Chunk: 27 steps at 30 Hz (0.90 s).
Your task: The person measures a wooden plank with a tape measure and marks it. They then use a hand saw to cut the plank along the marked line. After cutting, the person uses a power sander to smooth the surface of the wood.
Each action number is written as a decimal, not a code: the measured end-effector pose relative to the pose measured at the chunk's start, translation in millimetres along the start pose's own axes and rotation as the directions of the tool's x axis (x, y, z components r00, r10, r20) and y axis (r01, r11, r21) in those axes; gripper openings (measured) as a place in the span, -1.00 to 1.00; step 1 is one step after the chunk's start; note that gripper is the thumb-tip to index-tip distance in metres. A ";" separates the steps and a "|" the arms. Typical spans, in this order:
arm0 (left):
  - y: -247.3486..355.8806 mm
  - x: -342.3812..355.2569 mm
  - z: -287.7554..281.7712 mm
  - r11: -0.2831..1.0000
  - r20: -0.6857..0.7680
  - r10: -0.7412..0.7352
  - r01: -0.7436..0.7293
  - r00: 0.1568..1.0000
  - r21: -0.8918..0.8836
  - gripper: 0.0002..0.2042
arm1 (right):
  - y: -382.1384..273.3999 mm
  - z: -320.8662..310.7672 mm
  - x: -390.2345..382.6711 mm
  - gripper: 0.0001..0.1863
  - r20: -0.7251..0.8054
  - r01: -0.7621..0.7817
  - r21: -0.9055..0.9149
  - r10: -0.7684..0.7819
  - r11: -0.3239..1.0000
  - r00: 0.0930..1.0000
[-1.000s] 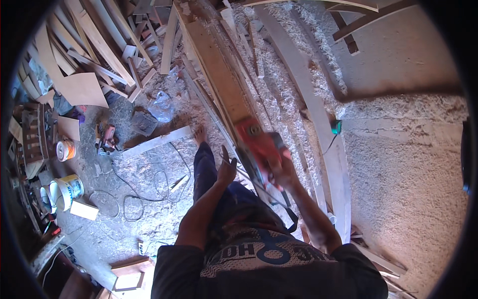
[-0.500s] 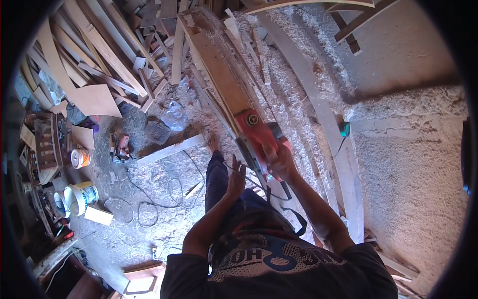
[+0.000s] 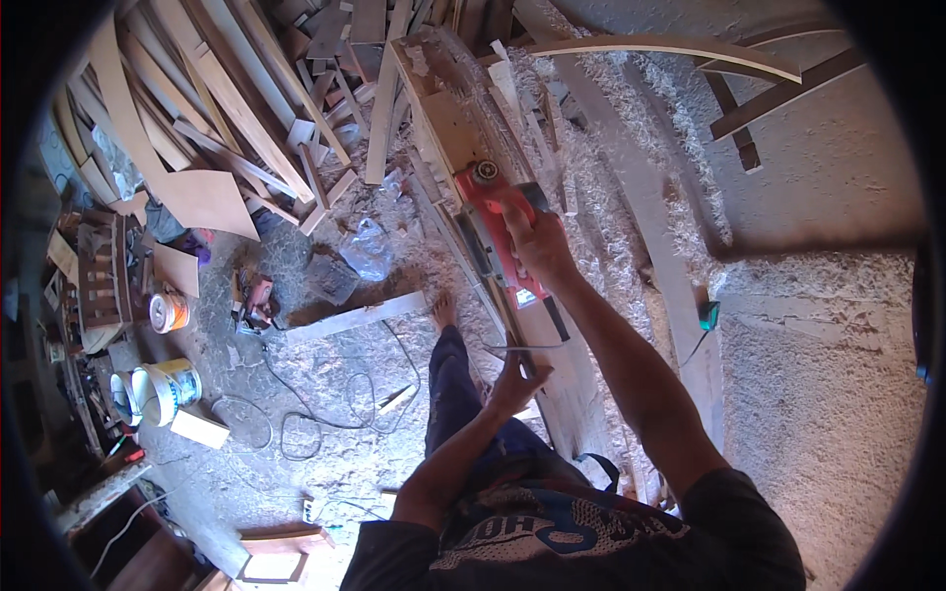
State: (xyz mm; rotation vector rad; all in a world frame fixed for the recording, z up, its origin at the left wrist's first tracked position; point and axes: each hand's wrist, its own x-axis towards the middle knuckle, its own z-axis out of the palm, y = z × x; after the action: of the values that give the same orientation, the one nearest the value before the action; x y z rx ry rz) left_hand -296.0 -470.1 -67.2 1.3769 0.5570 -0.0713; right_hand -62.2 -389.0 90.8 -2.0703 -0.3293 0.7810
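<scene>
Right hand [image 3: 539, 244] grips a red handheld electric planer [image 3: 496, 227] on a long tan wooden board [image 3: 456, 133]

The red handheld electric planer sits on the long tan wooden board, roughly midway along its visible length, its round dark front knob [image 3: 485, 171] pointing away from the person. The right hand is wrapped around the tool's top handle from the right side, its arm stretched forward. The left hand [image 3: 514, 386] is lower down, beside the board's left edge and close to the person's body, with fingers partly extended; whether it grasps that edge or merely rests against it, I cannot tell. A thin dark cord [image 3: 522, 348] crosses just above the left hand's fingers.

Pale curly wood shavings [image 3: 680, 187] lie to the right of the board, around a long greyish plank [image 3: 645, 212]. To the left, a bare foot [image 3: 443, 311] stands near the end of a whitish flat wooden strip [image 3: 357, 318] on the floor. Farther left are a crumpled clear plastic bag [image 3: 367, 249], a white-and-orange round bucket [image 3: 169, 312] and a tipped white-and-yellow bucket [image 3: 175, 386]. Long curved wooden pieces [image 3: 212, 89] are heaped at the upper left.
</scene>
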 end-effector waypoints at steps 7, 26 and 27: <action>9.1 1.1 2.4 0.999 -0.031 0.024 -0.023 0.999 0.021 0.14 | -60.5 14.3 76.4 -0.35 0.014 0.002 0.088 -0.003 0.996 1.000; -9.5 5.3 -8.4 0.970 0.076 0.042 -0.059 0.996 0.237 0.15 | -92.9 22.3 171.4 -0.49 -0.195 0.332 0.363 -0.278 0.870 0.941; -16.7 2.6 -18.6 0.975 0.063 0.000 -0.014 0.998 0.224 -0.05 | -76.1 15.5 134.8 -0.55 -0.166 0.426 0.427 -0.394 0.798 0.904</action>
State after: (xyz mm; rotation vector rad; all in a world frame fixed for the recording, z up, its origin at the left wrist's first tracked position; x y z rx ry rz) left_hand -306.0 -455.4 -85.0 1.5905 0.5024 -0.1754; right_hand 35.5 -267.9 91.2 -1.5015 -0.4879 0.4611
